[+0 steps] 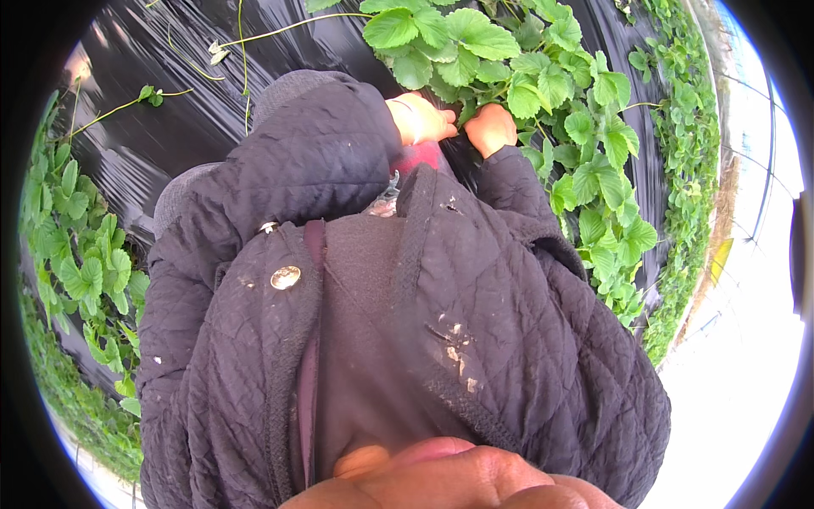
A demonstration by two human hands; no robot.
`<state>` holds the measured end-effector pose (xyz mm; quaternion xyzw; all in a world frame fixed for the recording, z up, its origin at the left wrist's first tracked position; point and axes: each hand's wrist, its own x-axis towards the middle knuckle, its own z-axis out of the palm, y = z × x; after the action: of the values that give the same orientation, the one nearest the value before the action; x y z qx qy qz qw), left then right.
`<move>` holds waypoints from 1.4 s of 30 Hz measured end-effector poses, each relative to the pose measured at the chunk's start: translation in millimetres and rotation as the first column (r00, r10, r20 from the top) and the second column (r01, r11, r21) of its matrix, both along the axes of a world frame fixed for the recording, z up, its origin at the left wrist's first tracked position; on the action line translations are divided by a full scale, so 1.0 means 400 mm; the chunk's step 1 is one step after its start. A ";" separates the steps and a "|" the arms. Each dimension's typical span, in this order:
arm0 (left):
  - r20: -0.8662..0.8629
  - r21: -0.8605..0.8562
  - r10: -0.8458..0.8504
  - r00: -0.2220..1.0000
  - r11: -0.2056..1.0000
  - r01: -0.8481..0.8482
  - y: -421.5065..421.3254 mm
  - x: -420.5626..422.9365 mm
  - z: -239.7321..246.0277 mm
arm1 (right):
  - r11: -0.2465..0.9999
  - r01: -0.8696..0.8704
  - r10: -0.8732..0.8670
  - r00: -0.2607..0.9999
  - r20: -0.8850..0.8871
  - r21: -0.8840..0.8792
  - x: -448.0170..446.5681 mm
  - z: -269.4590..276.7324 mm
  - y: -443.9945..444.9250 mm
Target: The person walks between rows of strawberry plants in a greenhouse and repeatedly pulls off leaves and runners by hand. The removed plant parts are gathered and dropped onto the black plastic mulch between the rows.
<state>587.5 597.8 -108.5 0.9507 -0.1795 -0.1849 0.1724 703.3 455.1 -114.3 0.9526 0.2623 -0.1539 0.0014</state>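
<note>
My left hand [423, 119] reaches from a dark quilted sleeve to the edge of a leafy strawberry plant [477, 38]. Its fingers point right, towards my other hand, and their tips are partly hidden. Just beside it, my right hand [493, 129] is curled, knuckles up, under the green leaves. What either hand may be gripping is hidden by the fingers and foliage. Black plastic mulch film [324, 48] lies under the plant and around my hands.
Runners [292, 28] trail across the film at upper left. More strawberry rows grow at left [89, 267] and far right [690, 127]. My quilted jacket [509, 267] and grey-clad knee [296, 89] fill the near space. Bright translucent sheeting [757, 286] stands beyond the right row.
</note>
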 end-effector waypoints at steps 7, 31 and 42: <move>-0.099 0.043 0.025 0.995 0.999 -0.021 -0.007 0.003 0.011 | 0.972 -0.213 0.212 0.977 0.026 0.101 0.012 -0.018 -0.013; -0.095 -0.020 0.054 0.994 0.998 -0.056 0.002 0.000 0.000 | 0.387 0.773 -0.019 0.552 -0.834 0.503 -0.004 -0.051 -0.025; -0.119 0.039 0.047 0.992 0.998 -0.043 -0.001 0.005 -0.009 | 0.369 0.772 -0.041 0.570 -0.821 0.518 -0.012 -0.049 -0.036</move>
<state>589.4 597.5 -112.1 0.9446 -0.1439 -0.2411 0.1698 698.6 440.8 -133.9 0.7188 0.0074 -0.3409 -0.6058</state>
